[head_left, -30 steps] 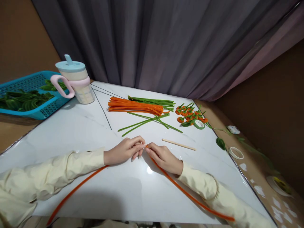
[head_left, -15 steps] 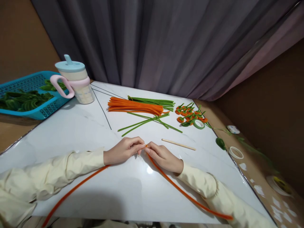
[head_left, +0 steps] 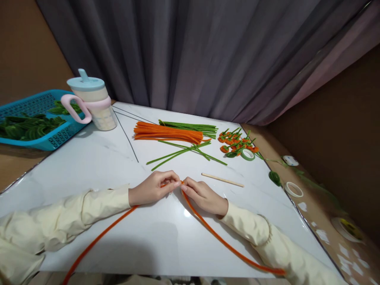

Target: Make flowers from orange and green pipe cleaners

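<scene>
Between their fingertips, my left hand (head_left: 156, 187) and my right hand (head_left: 204, 196) pinch a long orange pipe cleaner (head_left: 218, 233) above the white table. Its joined middle shows in the small gap between the hands. One length trails under my left forearm to the near edge; the other curves down along my right sleeve. Beyond the hands lie a bundle of orange pipe cleaners (head_left: 168, 133) and several loose green pipe cleaners (head_left: 178, 151). A thin wooden stick (head_left: 222, 180) rests just past my right hand.
Finished orange flowers (head_left: 234, 140) with green stems lie at the right, beside a roll of green tape (head_left: 247, 154). More green pipe cleaners (head_left: 190, 127) sit at the back. On the left stand a lidded cup (head_left: 102, 114) and a blue basket (head_left: 56, 136) of green pieces.
My left fingers have shifted slightly on the pipe cleaner, and some orange now shows between them. The trailing ends have drawn inward a little. My right hand is nearly still.
</scene>
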{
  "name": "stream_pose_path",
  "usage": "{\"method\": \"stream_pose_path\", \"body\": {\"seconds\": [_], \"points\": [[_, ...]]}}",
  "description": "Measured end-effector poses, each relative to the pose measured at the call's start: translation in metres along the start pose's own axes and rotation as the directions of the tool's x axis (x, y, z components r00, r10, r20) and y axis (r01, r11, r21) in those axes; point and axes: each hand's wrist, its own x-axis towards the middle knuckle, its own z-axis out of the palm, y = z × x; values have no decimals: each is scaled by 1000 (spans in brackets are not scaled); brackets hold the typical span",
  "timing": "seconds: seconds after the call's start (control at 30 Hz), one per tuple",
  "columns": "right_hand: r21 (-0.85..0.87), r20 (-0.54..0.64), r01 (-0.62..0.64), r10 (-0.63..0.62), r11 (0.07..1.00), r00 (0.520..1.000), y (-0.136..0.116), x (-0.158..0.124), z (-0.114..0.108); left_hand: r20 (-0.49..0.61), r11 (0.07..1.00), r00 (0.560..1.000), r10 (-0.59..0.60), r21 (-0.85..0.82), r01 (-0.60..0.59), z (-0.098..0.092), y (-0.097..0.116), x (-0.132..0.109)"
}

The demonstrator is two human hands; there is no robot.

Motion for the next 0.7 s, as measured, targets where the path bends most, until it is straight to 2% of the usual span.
{"method": "stream_pose_path", "body": {"seconds": [0.37,0.53,0.7], "points": [[-89,-9,101,-102,991,995,3,0,1,23,996,999,40,76,-41,0,1,-1],[-341,-47,116,-140,933,989,3,-1,5,-6,982,998,68,175,-66,1,1,1],[-634,-15,106,-149,766,989,2,0,11,-22,961,993,114,256,-104,3,1,0]]}}
